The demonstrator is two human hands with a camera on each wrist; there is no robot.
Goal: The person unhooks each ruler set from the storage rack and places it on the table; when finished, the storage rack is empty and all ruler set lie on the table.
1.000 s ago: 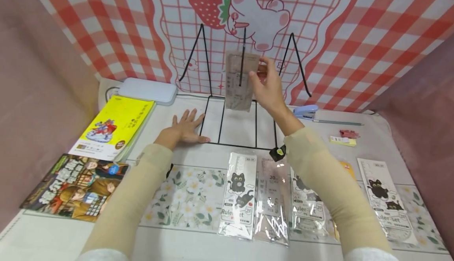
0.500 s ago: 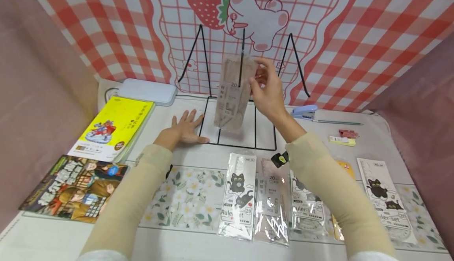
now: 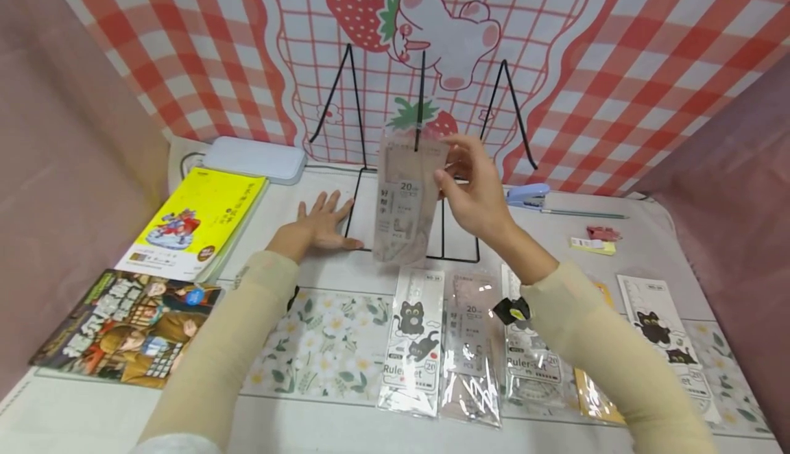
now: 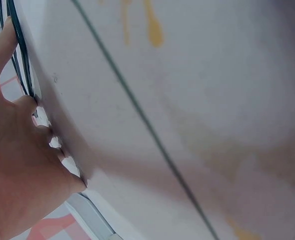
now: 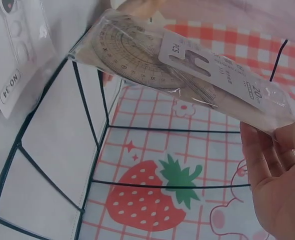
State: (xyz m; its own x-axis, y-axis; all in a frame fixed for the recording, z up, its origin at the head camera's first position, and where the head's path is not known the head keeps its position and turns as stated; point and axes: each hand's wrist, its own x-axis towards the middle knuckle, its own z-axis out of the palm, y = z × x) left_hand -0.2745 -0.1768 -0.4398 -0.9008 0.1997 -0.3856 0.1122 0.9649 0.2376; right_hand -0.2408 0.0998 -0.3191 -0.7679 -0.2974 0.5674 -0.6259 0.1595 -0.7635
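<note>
My right hand (image 3: 478, 190) pinches a clear plastic pack of rulers (image 3: 401, 207) by its upper right edge. The pack hangs nearly upright, and the right wrist view shows a protractor (image 5: 137, 52) inside it. A black wire display rack (image 3: 459, 260) stands behind, with its middle hook (image 3: 422, 97) ending at the top of the pack; whether the hook passes through the pack I cannot tell. My left hand (image 3: 317, 224) lies spread on the table with its thumb on the left of the rack's base. The pack covers part of that base.
Several ruler packs lie in front, including a cat-printed pack (image 3: 412, 344) and a clear pack (image 3: 474, 344). At left are a yellow book (image 3: 197, 221), a comic book (image 3: 129, 330) and a pale blue case (image 3: 254, 159). A stapler (image 3: 527, 195) and pencil (image 3: 583, 214) lie right.
My right hand has brought the ruler pack lower and nearer to me, from behind the hook's arm to around its tip. The left hand has stayed in place.
</note>
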